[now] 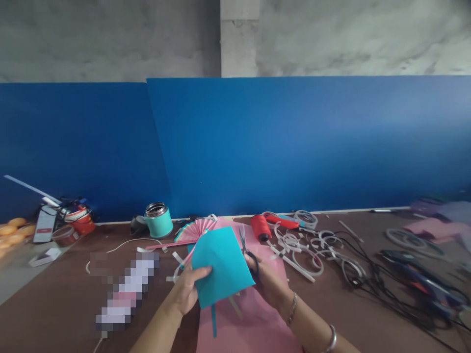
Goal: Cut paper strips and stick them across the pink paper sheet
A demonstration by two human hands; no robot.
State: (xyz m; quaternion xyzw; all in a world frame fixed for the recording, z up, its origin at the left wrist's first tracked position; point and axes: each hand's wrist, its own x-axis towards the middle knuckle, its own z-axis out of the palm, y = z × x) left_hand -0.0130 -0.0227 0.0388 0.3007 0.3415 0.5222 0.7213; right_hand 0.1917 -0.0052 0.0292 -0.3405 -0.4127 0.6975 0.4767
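Note:
My left hand grips a turquoise sheet of paper by its left side, thumb on top and the other fingers beneath. The sheet is tilted above pink paper spread on the table. In my right hand is a pair of scissors, its blades pointing up and away beside the sheet's right edge. Whether the blades touch the paper I cannot tell. A narrow turquoise strip lies on the pink paper below the sheet. Behind the sheet is a pleated pink paper fan.
A red thread spool and curled white strips lie to the right. Black cables run farther right. A turquoise cup stands back left, near a red container. A blue partition borders the brown table.

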